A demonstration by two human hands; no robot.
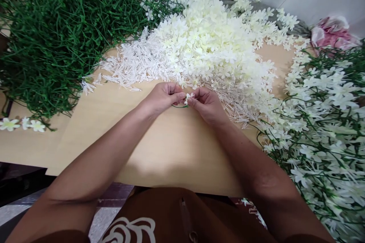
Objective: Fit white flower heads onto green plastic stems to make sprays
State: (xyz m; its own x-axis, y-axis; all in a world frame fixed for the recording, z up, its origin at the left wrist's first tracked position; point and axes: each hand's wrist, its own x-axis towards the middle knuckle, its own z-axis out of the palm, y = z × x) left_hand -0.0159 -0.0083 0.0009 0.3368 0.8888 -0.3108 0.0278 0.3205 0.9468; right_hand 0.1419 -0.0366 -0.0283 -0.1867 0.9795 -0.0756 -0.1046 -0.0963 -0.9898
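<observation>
Both hands meet over the board in the middle of the head view. My left hand (171, 93) is closed, thumb and fingers pinching a thin green plastic stem (180, 106) that curves out below the fingertips. Close to it, my right hand (205, 102) pinches a small white artificial flower (188, 98) between thumb and forefinger. Flower and stem touch or nearly touch; the fingertips hide how they join. Just beyond the hands spreads a heap of loose white-yellow flowers (211, 41), with a pile of thin white stamens (142, 60) at its left side.
A large tangle of green stems (57, 34) fills the left. On the right lies a mass of white flowers on green stems (327, 129). The tan board (159, 152) ends close to my lap. A pink and white cloth or bag (332, 34) sits at the far right.
</observation>
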